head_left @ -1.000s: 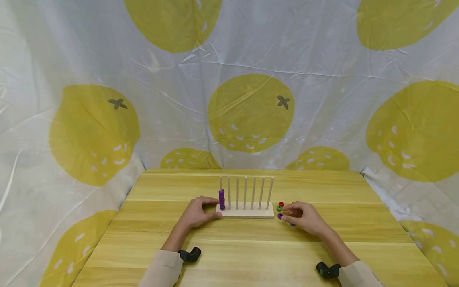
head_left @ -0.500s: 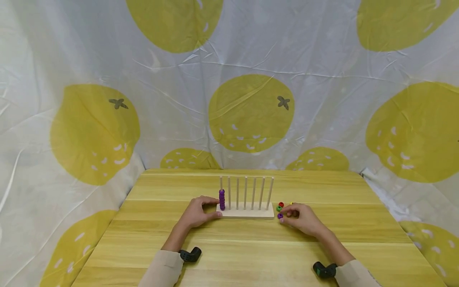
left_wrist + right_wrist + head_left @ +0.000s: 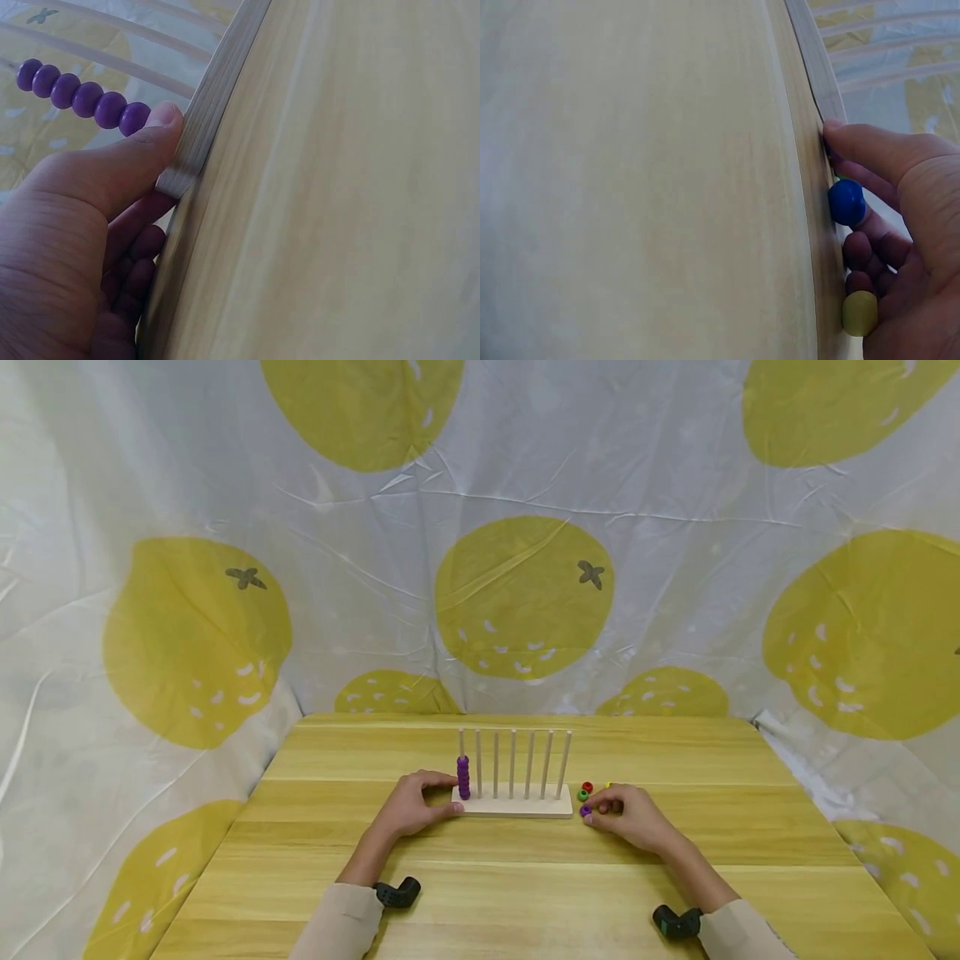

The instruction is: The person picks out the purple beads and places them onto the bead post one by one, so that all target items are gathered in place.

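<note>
A wooden bead rack (image 3: pixel 517 810) with a row of upright pegs stands mid-table. Several purple beads (image 3: pixel 463 779) are stacked on its leftmost peg. My left hand (image 3: pixel 411 804) grips the left end of the base, the thumb on its front edge in the left wrist view. To the right of the rack, my right hand (image 3: pixel 632 817) pinches a loose purple bead (image 3: pixel 586 811) between thumb and index finger, low at the tabletop. That bead is mostly hidden by the fingers in the right wrist view. A blue bead (image 3: pixel 846 202) lies close by the curled fingers.
Just beyond the right fingertips lie a green bead (image 3: pixel 582 795) and a red bead (image 3: pixel 587 787). A yellow bead (image 3: pixel 860 313) sits beside the right palm in the right wrist view. A lemon-print cloth (image 3: pixel 525 602) hangs behind the wooden table (image 3: pixel 480 893).
My right hand has shifted slightly left, its thumb and index finger closing round the purple bead. The left hand and the rack have stayed put.
</note>
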